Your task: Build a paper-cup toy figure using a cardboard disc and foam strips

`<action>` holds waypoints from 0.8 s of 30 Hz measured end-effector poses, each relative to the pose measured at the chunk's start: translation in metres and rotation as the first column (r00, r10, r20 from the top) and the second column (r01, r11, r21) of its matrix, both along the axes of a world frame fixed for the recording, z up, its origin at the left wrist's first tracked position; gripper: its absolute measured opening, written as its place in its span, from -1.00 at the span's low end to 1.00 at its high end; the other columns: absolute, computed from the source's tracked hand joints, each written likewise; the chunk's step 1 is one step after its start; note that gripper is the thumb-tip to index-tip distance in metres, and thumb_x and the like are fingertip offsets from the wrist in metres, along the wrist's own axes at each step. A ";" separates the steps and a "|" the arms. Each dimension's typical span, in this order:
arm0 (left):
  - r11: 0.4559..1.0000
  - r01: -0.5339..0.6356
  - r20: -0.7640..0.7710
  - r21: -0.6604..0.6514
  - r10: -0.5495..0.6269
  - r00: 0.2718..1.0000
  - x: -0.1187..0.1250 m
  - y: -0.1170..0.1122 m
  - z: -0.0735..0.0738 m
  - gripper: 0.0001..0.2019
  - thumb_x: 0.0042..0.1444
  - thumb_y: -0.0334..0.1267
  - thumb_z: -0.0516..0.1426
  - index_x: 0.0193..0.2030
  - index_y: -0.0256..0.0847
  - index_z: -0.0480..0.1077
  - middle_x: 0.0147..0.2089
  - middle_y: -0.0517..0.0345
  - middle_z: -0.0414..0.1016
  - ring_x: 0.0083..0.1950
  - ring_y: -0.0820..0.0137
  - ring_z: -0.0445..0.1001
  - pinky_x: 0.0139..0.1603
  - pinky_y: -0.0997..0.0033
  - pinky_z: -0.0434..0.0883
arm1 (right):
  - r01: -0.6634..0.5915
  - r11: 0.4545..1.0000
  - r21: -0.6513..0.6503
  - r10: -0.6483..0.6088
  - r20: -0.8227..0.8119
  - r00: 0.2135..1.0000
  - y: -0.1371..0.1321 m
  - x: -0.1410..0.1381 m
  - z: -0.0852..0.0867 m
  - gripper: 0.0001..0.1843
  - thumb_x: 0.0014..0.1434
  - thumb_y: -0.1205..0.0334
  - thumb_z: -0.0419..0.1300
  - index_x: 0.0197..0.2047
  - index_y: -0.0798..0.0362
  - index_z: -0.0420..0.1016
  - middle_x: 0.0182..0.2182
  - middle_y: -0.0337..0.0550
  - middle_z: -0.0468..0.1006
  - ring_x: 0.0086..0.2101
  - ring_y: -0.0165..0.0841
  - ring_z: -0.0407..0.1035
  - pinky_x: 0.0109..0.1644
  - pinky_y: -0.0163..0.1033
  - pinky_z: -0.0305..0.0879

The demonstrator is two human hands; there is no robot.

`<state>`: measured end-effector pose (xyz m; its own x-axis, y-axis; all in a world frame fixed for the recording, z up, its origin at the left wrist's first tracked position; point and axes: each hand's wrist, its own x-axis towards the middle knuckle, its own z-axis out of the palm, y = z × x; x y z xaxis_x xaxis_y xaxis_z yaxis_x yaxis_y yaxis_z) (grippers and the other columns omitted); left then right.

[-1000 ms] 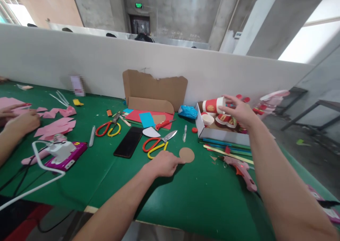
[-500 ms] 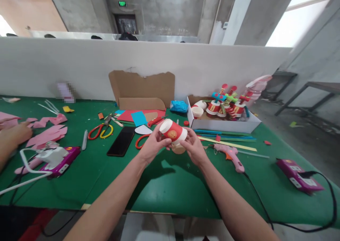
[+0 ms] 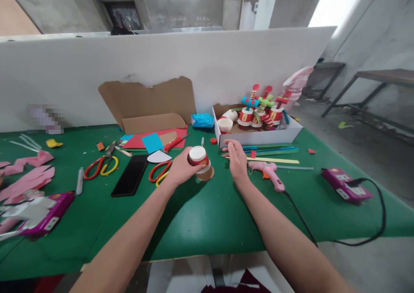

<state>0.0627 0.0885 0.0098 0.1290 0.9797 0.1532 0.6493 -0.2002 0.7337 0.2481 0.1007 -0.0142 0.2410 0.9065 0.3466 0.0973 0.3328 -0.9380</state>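
L grip (image 3: pixel 180 169) clasps red-white cup (image 3: pixel 198 155); R grip (image 3: pixel 237 161) unclenched, fingers extended, nr pink glue gun (image 3: pixel 273 175).

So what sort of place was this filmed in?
Probably a craft workshop: a glue gun, scissors and a box of decorated paper cups share a long green table.

Bare left forearm (image 3: pixel 132 230), bare right forearm (image 3: pixel 274 224), both narrowing to slim wrists (image 3: pixel 170 186), bare left grip (image 3: pixel 183 167), bare right grip (image 3: pixel 237 161), dark maroon cloth (image 3: pixel 250 283) with a pointed edge and thin pale line low between the arms, apparently clothing, mostly cropped.
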 end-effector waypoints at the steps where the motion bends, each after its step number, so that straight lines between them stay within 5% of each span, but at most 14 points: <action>1: 1.000 -0.001 -0.024 0.021 0.001 1.000 0.002 0.000 -0.002 -0.50 -0.15 -0.07 0.28 -0.05 -0.18 0.33 -0.03 0.06 0.49 -0.02 0.18 0.45 0.00 0.15 0.38 | -0.002 1.000 0.002 0.002 0.005 1.000 0.000 -0.001 -0.001 -0.59 0.19 -0.14 -0.01 -0.16 0.01 0.39 -0.25 -0.13 0.46 -0.29 -0.35 0.37 -0.33 -0.27 0.40; 8: 0.998 -0.018 -0.078 0.068 0.023 0.997 0.006 -0.002 -0.020 -0.49 -0.16 -0.08 0.29 -0.05 -0.21 0.34 -0.01 0.00 0.47 0.18 0.10 0.34 0.15 0.11 0.30 | -0.052 0.998 -0.024 0.052 0.019 0.998 -0.001 -0.004 -0.003 -0.60 0.20 -0.13 -0.02 -0.25 0.01 0.41 -0.29 -0.16 0.49 -0.36 -0.38 0.37 -0.36 -0.30 0.37; 24: 0.996 0.040 -0.144 0.079 -0.028 0.989 0.006 -0.007 -0.021 -0.54 -0.12 -0.08 0.25 -0.07 -0.22 0.35 -0.03 0.00 0.49 -0.04 0.17 0.47 0.00 0.17 0.39 | -0.154 0.982 -0.105 0.162 0.071 0.984 -0.002 -0.007 -0.009 -0.61 0.19 -0.15 -0.03 -0.34 -0.02 0.39 -0.39 -0.23 0.50 -0.44 -0.41 0.36 -0.45 -0.32 0.32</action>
